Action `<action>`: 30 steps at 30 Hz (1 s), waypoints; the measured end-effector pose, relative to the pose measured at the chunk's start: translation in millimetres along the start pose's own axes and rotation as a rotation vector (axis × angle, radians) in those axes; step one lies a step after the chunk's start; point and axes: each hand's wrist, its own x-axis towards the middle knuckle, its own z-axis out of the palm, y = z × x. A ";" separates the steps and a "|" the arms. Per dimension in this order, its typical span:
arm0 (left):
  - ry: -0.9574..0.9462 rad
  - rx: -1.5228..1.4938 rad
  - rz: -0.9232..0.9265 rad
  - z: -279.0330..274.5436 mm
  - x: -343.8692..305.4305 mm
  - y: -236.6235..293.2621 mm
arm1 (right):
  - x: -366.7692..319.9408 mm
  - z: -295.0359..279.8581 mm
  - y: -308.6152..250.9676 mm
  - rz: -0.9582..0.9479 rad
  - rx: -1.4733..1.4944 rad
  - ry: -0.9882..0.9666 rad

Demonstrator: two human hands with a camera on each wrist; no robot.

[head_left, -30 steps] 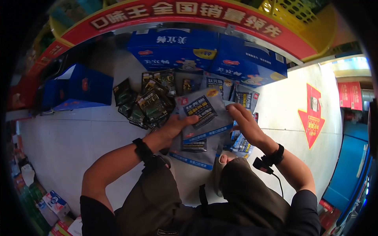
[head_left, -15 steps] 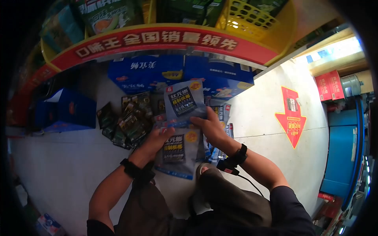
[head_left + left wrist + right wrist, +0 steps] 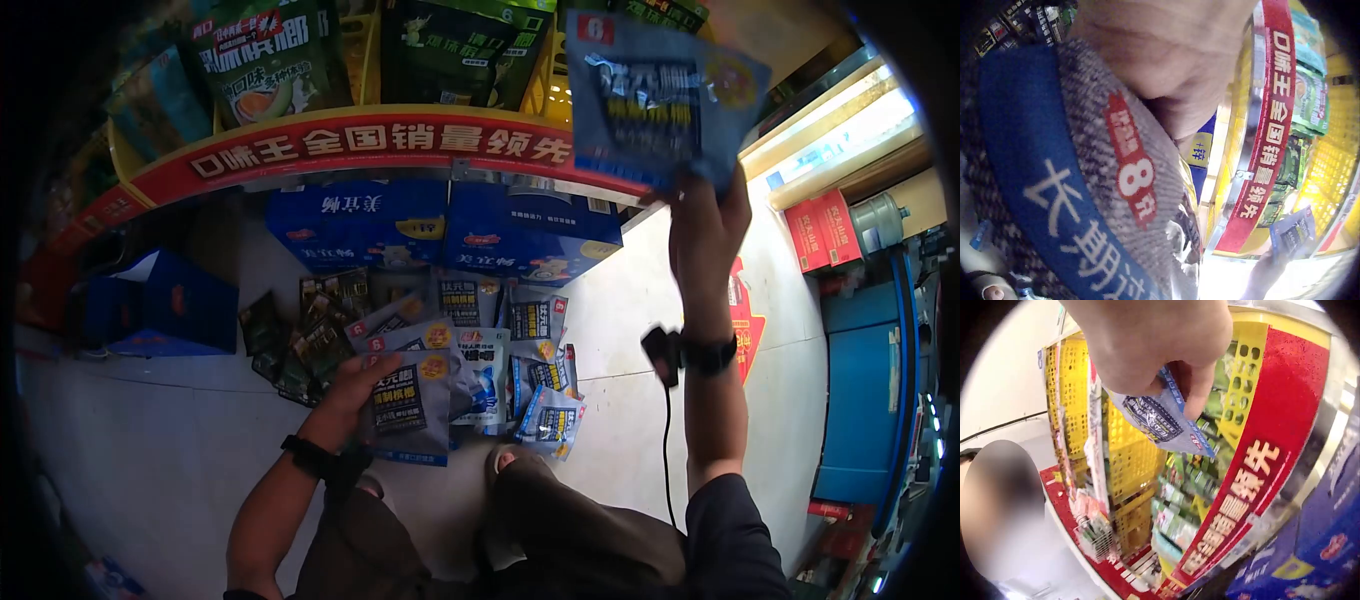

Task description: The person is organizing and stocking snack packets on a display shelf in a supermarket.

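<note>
The raised packet (image 3: 660, 105) stands beyond the fingertips of the right hand (image 3: 712, 215), which pinches it by its blue-banded lower edge; from here it's up in front of the shelf's right end, overlapping the red strip (image 3: 385, 143). The lower packet (image 3: 415, 410) sits in the left hand (image 3: 362, 388), gripped near its left edge with the thumb across its upper corner, the rest sticking out to the right over the floor.

Just past that hand lie more grey packets (image 3: 550, 415) on the tiles, with dark packets (image 3: 320, 352) to their left. Blue boxes (image 3: 355, 230) stand behind them, under the shelf, and green bags (image 3: 465, 55) fill the shelf above.
</note>
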 end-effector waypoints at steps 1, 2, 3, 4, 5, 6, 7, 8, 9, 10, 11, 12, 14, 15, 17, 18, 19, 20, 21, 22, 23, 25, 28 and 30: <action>0.007 -0.008 -0.002 -1.6 2.9 1.1 | 17.3 2.8 10.3 -0.005 0.002 0.007; 0.005 -0.001 0.001 -1.5 5.7 0.6 | 34.1 4.9 22.6 -0.041 -0.113 0.066; 0.021 0.011 -0.001 -0.2 7.9 -0.5 | 49.3 4.7 34.3 -0.077 -0.227 0.127; 0.036 0.021 -0.007 1.8 8.5 -1.0 | 59.8 6.2 41.4 -0.080 -0.507 0.134; 0.033 0.028 -0.005 3.4 8.5 -1.2 | 63.1 6.0 47.5 0.052 -0.545 0.063; 0.042 0.034 -0.009 6.6 8.4 -0.4 | 65.6 11.6 46.9 0.182 -0.578 -0.008; 0.052 0.037 -0.012 8.9 8.9 0.5 | 69.4 10.7 51.4 0.178 -0.577 -0.004; 0.050 0.041 -0.009 9.5 9.9 2.6 | 72.8 9.9 60.2 0.134 -0.721 -0.079; 0.031 0.031 0.000 10.1 8.7 3.0 | 75.8 9.4 68.8 0.092 -0.864 -0.160; 0.014 0.019 0.009 10.1 7.5 1.6 | 80.5 7.8 76.0 0.093 -0.863 -0.164; 0.016 0.016 0.008 8.9 6.8 -0.1 | 85.9 5.3 82.1 0.041 -0.816 -0.103; 0.021 0.023 0.005 7.1 6.5 -0.6 | 89.5 3.3 85.8 -0.011 -0.768 -0.041; 0.029 0.035 0.005 1.8 6.6 -0.9 | 90.5 5.1 58.6 0.121 -0.563 0.058; 0.043 0.037 0.008 -1.7 7.9 -3.3 | 91.9 6.6 49.7 0.251 -0.359 0.151; 0.061 0.037 0.011 -7.3 8.3 -9.1 | 98.2 1.9 53.5 0.194 -0.412 0.130; 0.056 0.022 0.023 -9.0 8.7 -11.0 | 102.3 -0.4 56.8 0.137 -0.471 0.115; 0.048 0.006 0.035 -9.4 10.3 -12.1 | 106.8 -0.1 70.9 0.170 -0.450 0.076; 0.045 0.006 0.031 -10.2 11.3 -12.6 | 109.5 3.1 75.2 0.172 -0.454 0.078; 0.050 0.004 0.006 -11.3 12.2 -13.1 | 111.1 6.8 80.3 0.153 -0.497 0.065; 0.055 0.007 -0.021 -10.4 11.9 -11.1 | 108.9 12.0 81.5 0.136 -0.539 0.056; 0.054 0.011 -0.024 -8.0 12.1 -9.7 | 108.4 15.6 78.7 0.185 -0.348 0.054; 0.071 -0.005 0.050 -1.4 10.8 -6.5 | 109.7 16.5 79.7 0.223 -0.277 0.054; 0.050 0.012 0.066 4.8 12.1 1.2 | 116.4 4.7 85.7 0.242 -0.344 0.018; 0.028 0.004 0.089 8.1 12.1 6.0 | 115.4 0.5 94.1 0.222 -0.478 -0.024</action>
